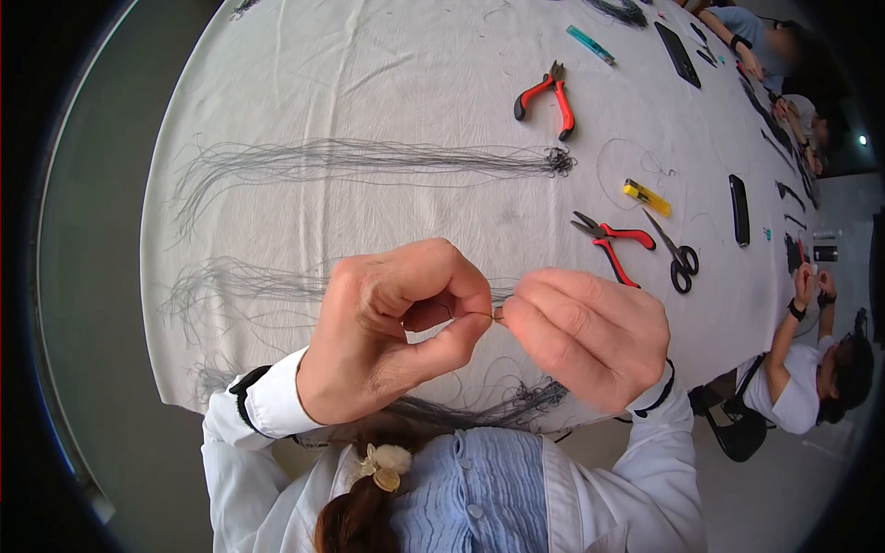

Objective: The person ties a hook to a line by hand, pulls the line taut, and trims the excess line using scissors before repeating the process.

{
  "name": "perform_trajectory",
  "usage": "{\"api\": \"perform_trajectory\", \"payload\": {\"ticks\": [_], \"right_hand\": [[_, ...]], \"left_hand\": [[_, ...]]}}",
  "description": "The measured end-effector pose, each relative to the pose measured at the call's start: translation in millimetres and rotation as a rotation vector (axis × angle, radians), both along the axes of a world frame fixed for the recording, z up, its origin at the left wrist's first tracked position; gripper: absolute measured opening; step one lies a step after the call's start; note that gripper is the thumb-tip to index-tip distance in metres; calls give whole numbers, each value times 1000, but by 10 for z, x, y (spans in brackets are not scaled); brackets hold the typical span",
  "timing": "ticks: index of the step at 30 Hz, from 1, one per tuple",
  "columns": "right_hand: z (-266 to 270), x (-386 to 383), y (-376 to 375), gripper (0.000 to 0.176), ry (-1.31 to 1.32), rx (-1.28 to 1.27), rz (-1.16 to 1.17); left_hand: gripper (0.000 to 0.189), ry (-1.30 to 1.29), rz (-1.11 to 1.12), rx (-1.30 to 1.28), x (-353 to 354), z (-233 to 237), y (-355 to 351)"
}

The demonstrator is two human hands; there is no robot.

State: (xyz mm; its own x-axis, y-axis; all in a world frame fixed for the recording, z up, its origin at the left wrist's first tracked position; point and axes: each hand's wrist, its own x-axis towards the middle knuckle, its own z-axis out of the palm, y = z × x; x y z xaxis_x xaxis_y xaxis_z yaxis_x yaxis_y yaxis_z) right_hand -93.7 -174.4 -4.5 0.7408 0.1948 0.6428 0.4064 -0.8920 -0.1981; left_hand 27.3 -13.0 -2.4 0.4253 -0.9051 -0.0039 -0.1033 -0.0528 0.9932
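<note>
Pinching a fine strand [491, 316] at the middle of the frame, we are clenching both grips on it: the left hand [392, 336] from the left, the right hand [590, 336] from the right, fingertips almost touching. The short stretch between them is running left to right, with neither hand nearer. Below, the strand bundles [369, 158] are lying lengthwise across the tabletop [369, 74]. The red pliers [613, 241] and scissors [678, 253] are lying at right, well apart.
</note>
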Motion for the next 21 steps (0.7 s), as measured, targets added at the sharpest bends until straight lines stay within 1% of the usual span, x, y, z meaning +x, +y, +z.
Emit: {"api": "perform_trajectory", "payload": {"ticks": [1, 2, 3, 4, 6, 7, 9, 11, 13, 14, 16, 18, 19, 21], "right_hand": [[12, 11, -6, 15, -76, -147, 21], [-8, 26, -14, 15, -75, -147, 22], [-47, 42, -23, 14, -170, -225, 44], [-76, 50, -28, 13, -264, -302, 67], [-93, 42, -44, 13, -299, -345, 89], [-101, 40, -50, 13, -335, -388, 108], [-123, 37, -50, 13, -361, -395, 94], [-120, 28, -48, 13, -388, -403, 78], [-91, 16, -53, 14, -342, -395, 63], [-80, 17, -60, 14, -343, -396, 63], [-64, 27, -71, 7, -322, -353, 34], [-67, 36, -60, 7, -324, -343, 17], [-68, 37, -55, 7, -325, -332, 1], [-56, 27, -52, 7, -325, -334, -10]], "left_hand": [[6, 0, 0, 0, 11, -6, 1], [5, 192, -40, 49, 22, -10, 3], [3, 384, -80, 98, 31, -16, 1], [3, 385, -79, 98, 34, -38, -4], [2, 820, -134, 90, 37, -93, -20], [2, 821, -132, 89, 53, -85, -22], [4, 988, -182, 201, 89, -58, -19], [4, 1023, -195, 188, 100, -64, -15], [4, 1057, -209, 175, 97, -67, -14], [6, 1032, -190, 172, 90, -66, -15], [7, 1006, -171, 169, 76, -57, -17], [13, 887, -160, 170, 64, -38, -22], [13, 886, -160, 169, 62, -31, -25], [21, 856, -135, 148, 61, -17, -25]]}}
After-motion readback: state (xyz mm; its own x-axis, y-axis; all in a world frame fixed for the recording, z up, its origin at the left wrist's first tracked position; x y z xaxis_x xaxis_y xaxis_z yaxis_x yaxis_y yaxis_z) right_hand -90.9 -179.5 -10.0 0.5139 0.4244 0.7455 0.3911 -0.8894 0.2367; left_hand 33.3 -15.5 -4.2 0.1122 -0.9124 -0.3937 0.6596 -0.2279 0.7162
